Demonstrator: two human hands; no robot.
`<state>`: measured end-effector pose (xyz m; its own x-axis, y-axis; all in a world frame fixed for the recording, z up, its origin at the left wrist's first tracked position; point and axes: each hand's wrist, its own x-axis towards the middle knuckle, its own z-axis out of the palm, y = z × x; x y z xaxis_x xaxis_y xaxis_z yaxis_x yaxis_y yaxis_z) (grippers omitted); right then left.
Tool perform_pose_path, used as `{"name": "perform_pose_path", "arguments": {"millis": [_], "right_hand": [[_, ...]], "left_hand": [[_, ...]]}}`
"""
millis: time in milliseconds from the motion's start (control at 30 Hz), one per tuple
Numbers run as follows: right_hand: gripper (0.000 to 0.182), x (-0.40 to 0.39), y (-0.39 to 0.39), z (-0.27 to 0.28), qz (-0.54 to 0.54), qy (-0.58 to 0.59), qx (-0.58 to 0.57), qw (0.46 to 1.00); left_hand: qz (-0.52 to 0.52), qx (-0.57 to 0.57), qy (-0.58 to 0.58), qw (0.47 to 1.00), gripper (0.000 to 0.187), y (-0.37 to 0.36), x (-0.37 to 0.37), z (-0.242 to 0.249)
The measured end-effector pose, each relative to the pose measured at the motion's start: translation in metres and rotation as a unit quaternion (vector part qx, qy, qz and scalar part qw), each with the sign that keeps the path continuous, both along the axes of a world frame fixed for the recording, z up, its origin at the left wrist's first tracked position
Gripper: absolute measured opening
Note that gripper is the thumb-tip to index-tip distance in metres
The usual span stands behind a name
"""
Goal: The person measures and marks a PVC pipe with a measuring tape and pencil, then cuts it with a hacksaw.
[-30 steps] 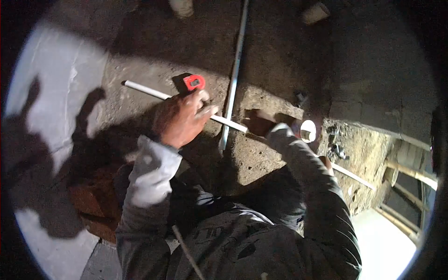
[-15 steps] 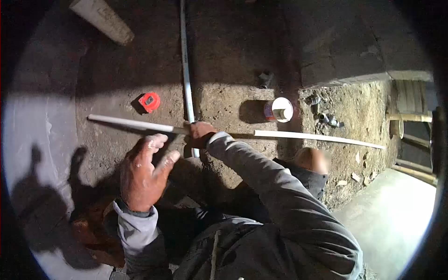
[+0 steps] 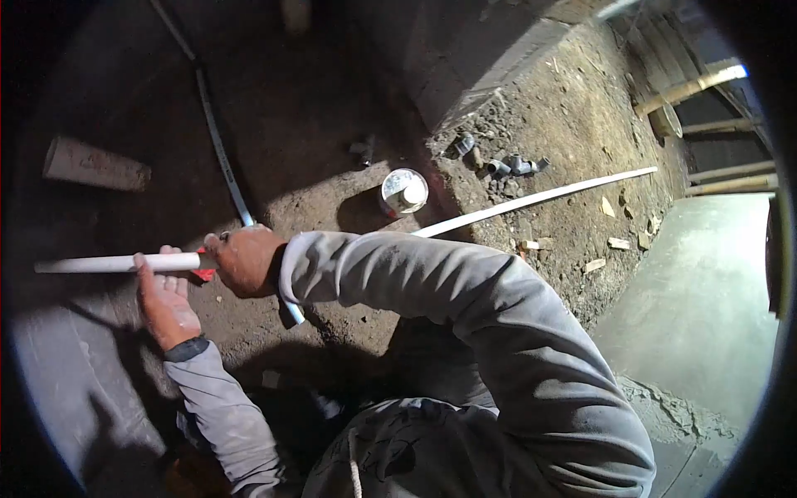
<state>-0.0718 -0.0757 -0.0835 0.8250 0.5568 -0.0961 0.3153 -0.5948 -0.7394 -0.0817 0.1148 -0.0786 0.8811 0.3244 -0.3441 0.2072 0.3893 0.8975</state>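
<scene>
White pipe (image 3: 116, 263) lying nearly level across dirt floor (image 3: 349, 108), long end running right toward scattered fittings (image 3: 506, 164). Right hand (image 3: 245, 259) closed around pipe near left end. Left hand (image 3: 164, 300) open beneath pipe, fingers touching its underside. Red tape measure (image 3: 202, 267) partly hidden behind hands. Can (image 3: 404, 192) well beyond.

A long pipe (image 3: 531, 199) runs across the ground from far left to far right. The right hand (image 3: 245, 259) is on it near its left end, and the left hand (image 3: 166, 303) is just beside that, under the pipe. A second pipe (image 3: 220, 158) lies on the ground and passes under the first one. A can (image 3: 404, 191) stands behind the long pipe. Small pipe joints (image 3: 508, 164) lie to the right of the can. A tube (image 3: 95, 164) lies far left.
</scene>
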Motion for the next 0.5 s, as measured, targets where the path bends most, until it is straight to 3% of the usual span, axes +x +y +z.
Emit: {"name": "perform_pose_path", "arguments": {"millis": [100,133,200,233,267,300,367,400,433,467,500], "right_hand": [[0.036,-0.009,-0.023,0.008,0.001,-0.007,0.021,1.000],[0.037,-0.012,-0.028,0.010,0.024,0.020,0.030,0.999],[0.039,-0.013,-0.036,0.015,0.058,0.054,0.047,0.996],[0.040,-0.014,-0.050,0.024,0.067,0.030,0.068,0.995],[0.040,-0.010,-0.051,-0.001,0.068,0.029,0.045,0.996],[0.045,-0.014,-0.061,-0.017,0.015,-0.045,0.037,0.998],[0.041,0.010,-0.108,0.000,0.110,0.166,-0.035,0.979],[0.038,0.007,-0.131,-0.034,0.086,0.105,-0.055,0.989],[0.035,0.013,-0.153,-0.009,0.117,0.179,-0.129,0.968],[0.029,0.006,-0.178,-0.046,0.089,0.108,-0.064,0.988],[0.022,0.002,-0.190,-0.038,0.016,0.253,0.005,0.967]], "left_hand": [[0.105,-0.077,-0.054,0.990,0.045,-0.018,0.019,0.006],[0.105,-0.069,-0.053,0.991,0.045,-0.023,0.023,0.006],[-0.016,-0.205,-0.109,0.972,0.045,-0.021,0.028,0.010],[-0.008,-0.223,-0.102,0.969,0.045,-0.031,0.031,0.014],[0.002,-0.240,-0.098,0.966,0.045,-0.047,0.034,0.016],[0.045,-0.233,-0.093,0.967,0.046,-0.057,0.037,0.013],[0.136,-0.211,-0.079,0.965,0.048,-0.063,0.042,0.009],[0.183,-0.200,-0.068,0.960,0.048,-0.059,0.044,0.007],[0.160,-0.235,-0.101,0.953,0.048,-0.040,0.046,-0.005],[0.203,-0.208,-0.095,0.952,0.049,-0.037,0.045,-0.005],[0.197,-0.212,-0.103,0.952,0.050,-0.033,0.043,-0.006]]}}
